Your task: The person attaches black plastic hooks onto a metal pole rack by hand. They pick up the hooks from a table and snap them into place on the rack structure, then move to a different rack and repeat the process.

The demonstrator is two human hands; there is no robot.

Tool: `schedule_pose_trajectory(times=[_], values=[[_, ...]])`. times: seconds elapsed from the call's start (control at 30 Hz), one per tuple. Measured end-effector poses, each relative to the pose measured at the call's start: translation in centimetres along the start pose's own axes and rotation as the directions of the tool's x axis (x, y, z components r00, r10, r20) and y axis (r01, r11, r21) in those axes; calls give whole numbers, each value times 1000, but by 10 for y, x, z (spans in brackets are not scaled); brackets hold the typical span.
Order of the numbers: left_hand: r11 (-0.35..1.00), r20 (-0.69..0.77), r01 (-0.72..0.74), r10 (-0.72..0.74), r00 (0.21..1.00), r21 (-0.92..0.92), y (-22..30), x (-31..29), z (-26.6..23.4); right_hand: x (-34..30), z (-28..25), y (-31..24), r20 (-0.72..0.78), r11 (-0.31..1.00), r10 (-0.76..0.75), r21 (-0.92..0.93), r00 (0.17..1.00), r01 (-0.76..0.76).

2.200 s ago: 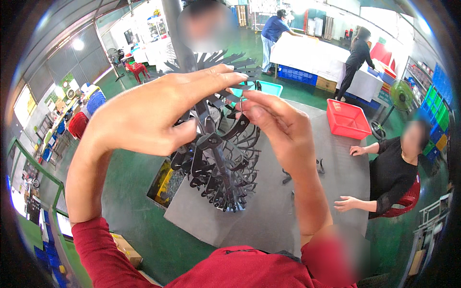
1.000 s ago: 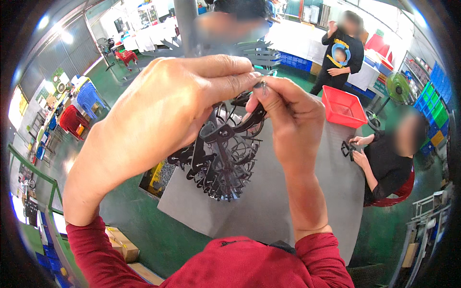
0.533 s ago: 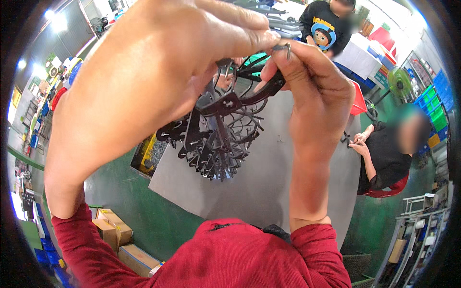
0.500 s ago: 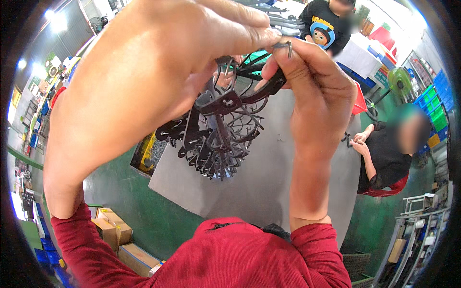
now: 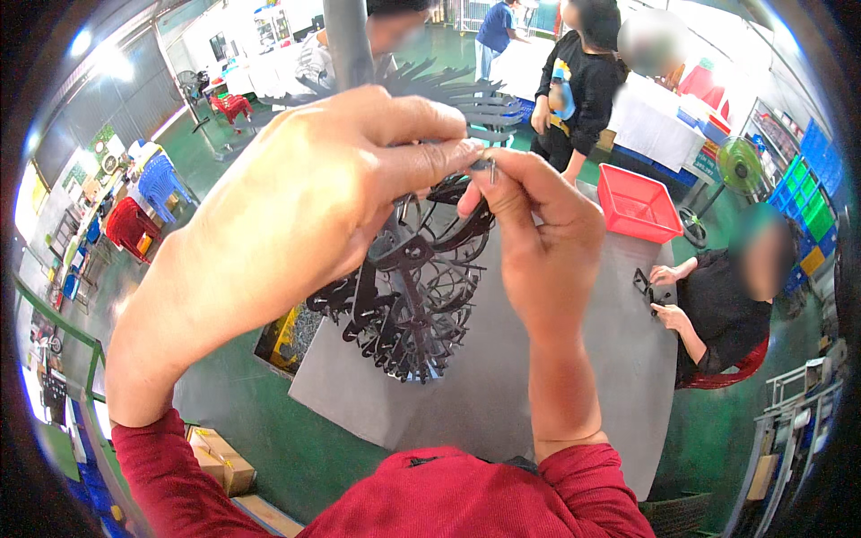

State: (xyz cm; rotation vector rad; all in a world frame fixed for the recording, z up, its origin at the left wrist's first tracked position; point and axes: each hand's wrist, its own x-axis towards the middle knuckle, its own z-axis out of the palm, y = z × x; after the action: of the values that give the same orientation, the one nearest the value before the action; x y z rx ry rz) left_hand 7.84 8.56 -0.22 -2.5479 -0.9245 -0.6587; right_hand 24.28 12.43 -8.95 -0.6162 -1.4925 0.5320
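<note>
Both my hands are raised and meet at the fingertips beside a tall stand hung with black curved parts. My left hand (image 5: 341, 170) reaches across from the left, its fingers pressed together near a small dark metal piece with a thin pin (image 5: 492, 170). Against that same piece, my right hand (image 5: 547, 211) closes thumb and finger in a pinch. Below and behind them hangs a dense cluster of black curved metal parts (image 5: 421, 296) with round holes and thin pins. Grey blade-like parts (image 5: 484, 109) fan out beyond my fingers. My left hand hides part of the stand.
A grey pole (image 5: 348, 45) rises behind my left hand. Below is a grey tabletop (image 5: 502, 403), with a red basket (image 5: 639, 211) at its far right. A person (image 5: 726, 305) sits at the right handling black parts; others stand beyond. Cardboard boxes (image 5: 224, 457) lie lower left.
My view has tilted up, showing more of the room and the red basket. Both hands and the small piece now appear lower and further left, still together.
</note>
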Motion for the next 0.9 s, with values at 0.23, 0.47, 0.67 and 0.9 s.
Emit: schedule_pose_trajectory(times=[0.23, 0.47, 0.67, 0.9], values=[[999, 53, 9, -11, 999, 43, 9, 1, -1, -6, 2, 2, -67, 998, -40, 38, 997, 43], [998, 63, 5, -9, 998, 57, 18, 4, 1, -10, -2, 8, -96, 989, -47, 133, 994, 60], [999, 60, 2, -6, 998, 52, 18, 3, 1, -12, -3, 7, -109, 988, -106, 104, 988, 117], [998, 67, 31, -34, 997, 46, 7, 3, -1, -3, 0, 6, -119, 987, -154, -55, 981, 148]])
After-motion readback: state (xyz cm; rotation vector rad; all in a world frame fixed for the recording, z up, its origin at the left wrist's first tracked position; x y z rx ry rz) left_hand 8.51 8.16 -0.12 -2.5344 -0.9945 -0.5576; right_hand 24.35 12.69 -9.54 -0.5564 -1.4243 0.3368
